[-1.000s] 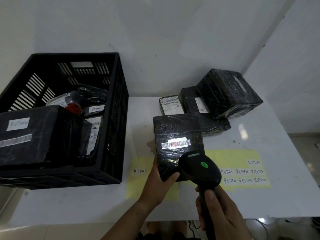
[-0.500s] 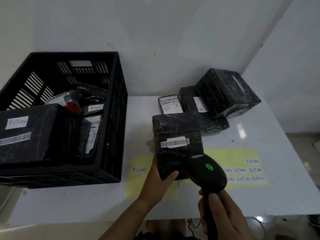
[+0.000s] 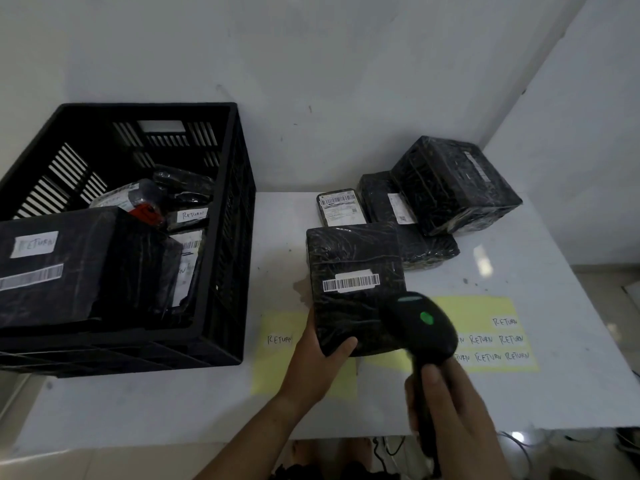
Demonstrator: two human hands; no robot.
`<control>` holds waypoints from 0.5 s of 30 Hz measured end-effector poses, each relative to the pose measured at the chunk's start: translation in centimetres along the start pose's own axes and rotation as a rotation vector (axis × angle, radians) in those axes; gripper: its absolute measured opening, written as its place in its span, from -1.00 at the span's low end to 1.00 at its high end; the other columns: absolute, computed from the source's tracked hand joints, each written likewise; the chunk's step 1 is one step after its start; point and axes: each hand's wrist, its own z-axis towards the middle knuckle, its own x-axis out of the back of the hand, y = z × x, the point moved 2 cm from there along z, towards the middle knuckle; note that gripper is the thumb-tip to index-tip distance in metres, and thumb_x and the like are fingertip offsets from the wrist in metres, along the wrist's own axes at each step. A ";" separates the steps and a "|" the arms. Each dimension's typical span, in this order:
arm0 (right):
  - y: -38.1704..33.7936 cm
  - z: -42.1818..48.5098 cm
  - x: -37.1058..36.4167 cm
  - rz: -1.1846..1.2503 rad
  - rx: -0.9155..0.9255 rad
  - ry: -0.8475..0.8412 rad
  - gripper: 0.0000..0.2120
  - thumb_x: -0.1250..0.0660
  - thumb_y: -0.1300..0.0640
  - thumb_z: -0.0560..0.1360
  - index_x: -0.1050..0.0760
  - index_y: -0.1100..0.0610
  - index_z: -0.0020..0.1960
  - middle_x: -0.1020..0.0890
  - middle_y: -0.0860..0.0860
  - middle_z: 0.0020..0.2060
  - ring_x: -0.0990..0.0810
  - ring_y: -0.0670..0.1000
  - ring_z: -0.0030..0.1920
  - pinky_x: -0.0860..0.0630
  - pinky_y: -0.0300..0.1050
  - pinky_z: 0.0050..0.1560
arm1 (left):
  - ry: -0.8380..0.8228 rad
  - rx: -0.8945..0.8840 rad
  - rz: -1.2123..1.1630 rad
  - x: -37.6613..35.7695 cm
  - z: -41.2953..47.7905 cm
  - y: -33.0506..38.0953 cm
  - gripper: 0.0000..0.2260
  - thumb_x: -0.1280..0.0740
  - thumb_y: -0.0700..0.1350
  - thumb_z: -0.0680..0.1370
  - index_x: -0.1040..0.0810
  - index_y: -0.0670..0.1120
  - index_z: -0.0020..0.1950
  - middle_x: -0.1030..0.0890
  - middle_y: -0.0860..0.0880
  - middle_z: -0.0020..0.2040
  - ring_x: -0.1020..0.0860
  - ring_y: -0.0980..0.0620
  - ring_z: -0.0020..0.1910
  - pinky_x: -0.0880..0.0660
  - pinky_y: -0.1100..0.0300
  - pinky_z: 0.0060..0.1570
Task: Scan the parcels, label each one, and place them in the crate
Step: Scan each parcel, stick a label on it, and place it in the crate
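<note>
Head view. The wrapped parcel [image 3: 356, 258] is held over the surface [image 3: 554, 265] by the left hand [image 3: 318, 358], curled round its near corner; the scanner [image 3: 422, 327] is gripped in the right hand [image 3: 450, 407]. The red beam seen earlier on the barcode [image 3: 350, 282] is gone and the scanner is drawn back, so scanning is judged done; labelling precedes the crate [image 3: 232, 237].

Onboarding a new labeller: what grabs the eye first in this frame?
The black scanner with its green light, held in the right hand at front centre, by the near right corner of the barcoded parcel that the left hand grips. Next, the black crate on the left, with parcels tagged RETURN inside.
</note>
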 end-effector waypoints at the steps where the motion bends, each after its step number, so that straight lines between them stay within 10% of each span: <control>1: 0.5 1.1 0.6 -0.014 0.011 0.062 -0.72 -0.31 -0.20 0.52 -0.47 0.01 -0.01 -0.52 0.21 -0.39 -0.43 0.03 -0.49 -0.35 -0.20 -0.50 | 0.009 -0.007 0.009 0.0 0.1 0.3 -0.35 -0.45 0.11 0.55 -0.21 0.21 0.57 -0.50 0.27 0.35 -0.49 0.34 0.30 -0.47 0.43 0.22; 6: 5.4 8.9 5.4 -0.150 -0.026 0.201 -0.82 -0.09 0.16 0.66 -0.32 0.04 0.24 -0.49 0.21 -0.16 -0.48 0.13 -0.23 -0.43 0.06 -0.25 | 0.019 -0.008 0.019 0.1 -0.8 1.1 -0.37 -0.41 0.14 0.57 -0.24 0.13 0.58 -0.52 0.24 0.35 -0.50 0.44 0.21 -0.44 0.52 0.10; 15: 14.8 18.5 6.6 -0.544 -0.121 0.006 -0.59 -0.21 0.25 0.60 -0.16 0.15 0.39 -0.45 0.12 0.05 -0.49 0.15 -0.04 -0.42 0.00 -0.11 | -0.033 0.144 0.037 0.2 -2.0 0.4 -0.37 -0.41 0.23 0.51 -0.25 0.22 0.52 -0.50 0.32 0.29 -0.48 0.54 0.10 -0.49 0.48 0.11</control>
